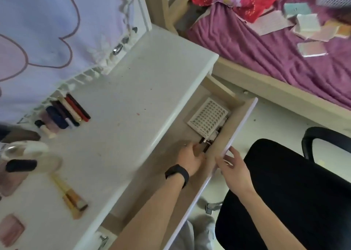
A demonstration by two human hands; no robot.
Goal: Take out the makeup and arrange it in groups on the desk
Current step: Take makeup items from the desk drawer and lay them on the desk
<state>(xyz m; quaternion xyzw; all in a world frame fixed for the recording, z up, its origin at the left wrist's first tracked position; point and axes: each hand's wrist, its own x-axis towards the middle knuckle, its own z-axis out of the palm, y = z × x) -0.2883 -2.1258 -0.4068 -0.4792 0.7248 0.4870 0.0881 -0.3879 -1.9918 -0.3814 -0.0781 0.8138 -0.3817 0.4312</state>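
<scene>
The drawer under the white desk is pulled out. My left hand, with a black wristband, reaches into it and touches small dark makeup sticks; whether it grips one I cannot tell. A white perforated palette lies further back in the drawer. My right hand rests on the drawer's white front edge with fingers apart. On the desk lie a row of lipsticks and pencils, a brush, a pink compact and a black-capped item.
A black office chair stands right of the drawer. A bed with a purple blanket and scattered small packets lies beyond. A lilac cloth with a frilled hem covers the back of the desk.
</scene>
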